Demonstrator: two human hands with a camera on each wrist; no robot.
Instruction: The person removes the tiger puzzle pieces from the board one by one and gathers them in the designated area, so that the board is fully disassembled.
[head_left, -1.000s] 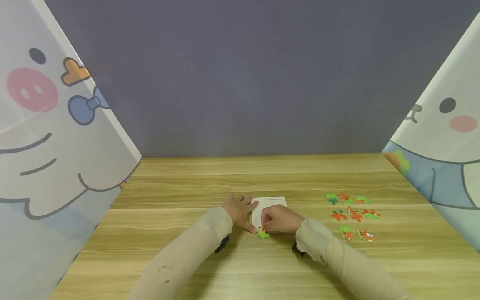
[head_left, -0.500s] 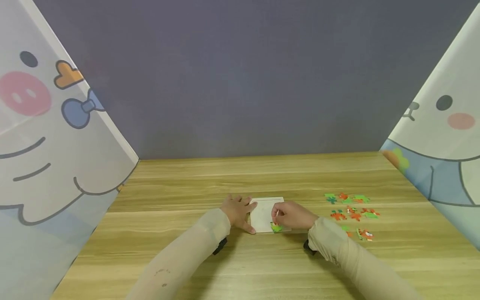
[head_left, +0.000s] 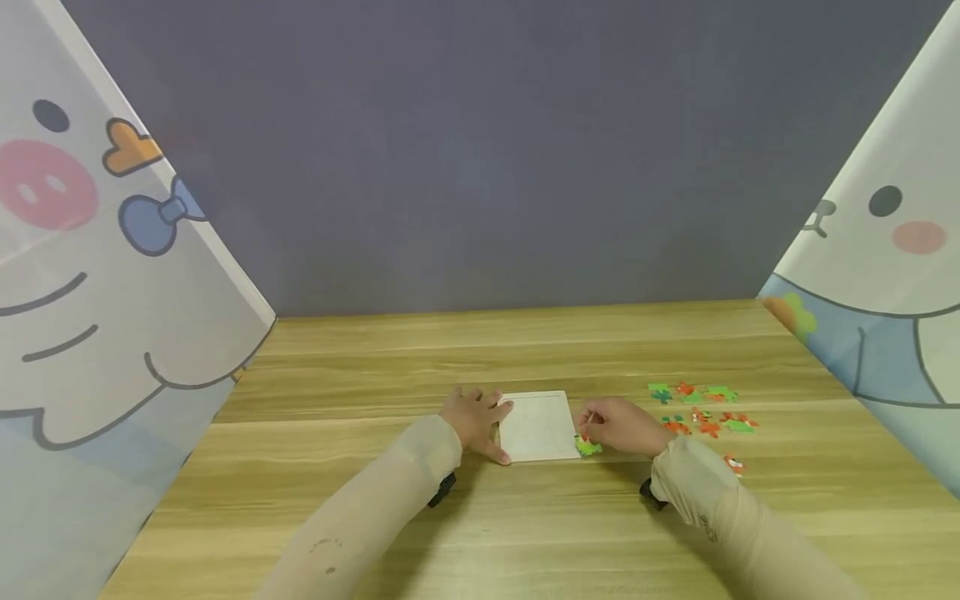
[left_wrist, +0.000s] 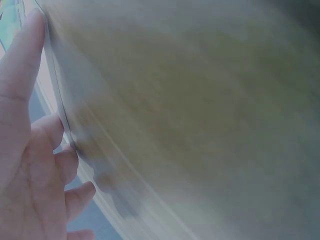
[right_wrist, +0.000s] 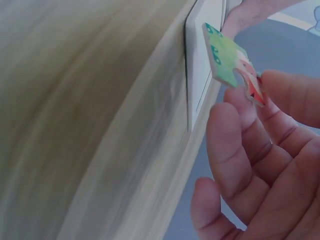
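A white puzzle tray (head_left: 536,427) lies at the middle of the table. Along its left edge my left hand (head_left: 474,423) rests with fingers spread, thumb at the near corner; the left wrist view shows the thumb (left_wrist: 25,60) touching the tray's side. My right hand (head_left: 621,426) is just right of the tray. Between thumb and fingers it pinches a green and red puzzle piece (right_wrist: 227,57), which overlaps the tray's near right corner in the head view.
Several loose green and orange puzzle pieces (head_left: 707,425) lie in rows on the wooden table (head_left: 360,367) at the right, some hidden behind the right hand and sleeve. A grey panel (head_left: 480,167) stands behind, with cartoon-printed sheets (head_left: 112,333) at both sides.
My right hand has carried the puzzle piece rightward, from the tray's near left corner across to its near right corner. The left hand has stayed at the tray's left edge.
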